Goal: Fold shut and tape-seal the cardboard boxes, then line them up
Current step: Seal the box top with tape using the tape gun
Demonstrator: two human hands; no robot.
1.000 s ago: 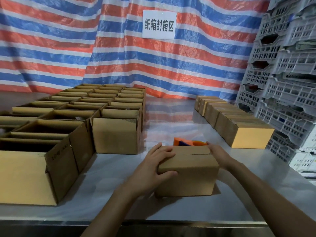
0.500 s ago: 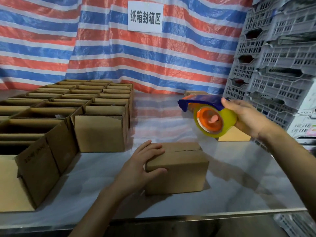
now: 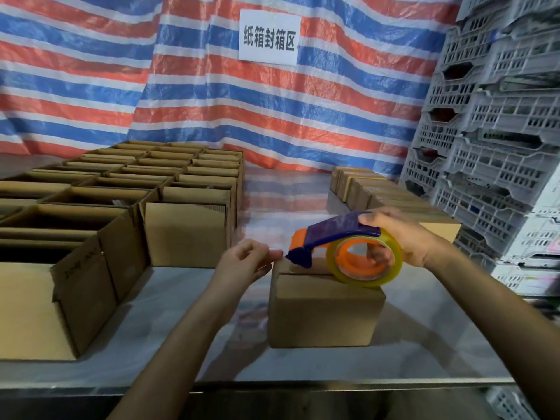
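Striped red-white-blue tarp [image 3: 212, 101] with a white sign [image 3: 269, 37] backs a shiny metal surface [image 3: 424, 344]; grey crates [image 3: 500, 116] stacked at right. Closed box [image 3: 324, 313] sits front centre on the surface, flaps folded down, seam up, near the edge where both arms reach it. Right hand [image 3: 403, 237] grips the tape dispenser [image 3: 333, 234], fingers curled over the purple guard and through the orange core. Tape roll [image 3: 366, 277] is on or just over the right part of the box top, can't tell which; nose aims at the seam's left end. Left hand [image 3: 245, 262] is off the box, thumb and fingertips pinched together right at the nose, likely on the free tape end; film too clear to confirm. Judged step: drawing a starter length to anchor down the left side before running along the seam. No tape visible on this box yet. Open boxes [image 3: 121, 192] packed in a grid at left look like waiting stock, kept well apart from the row of closed boxes [image 3: 378, 189] at right rear beside the crates, the finished line. Risk: neither hand pins the flaps, so they may spring up, or the light box may slide when the tape pulls
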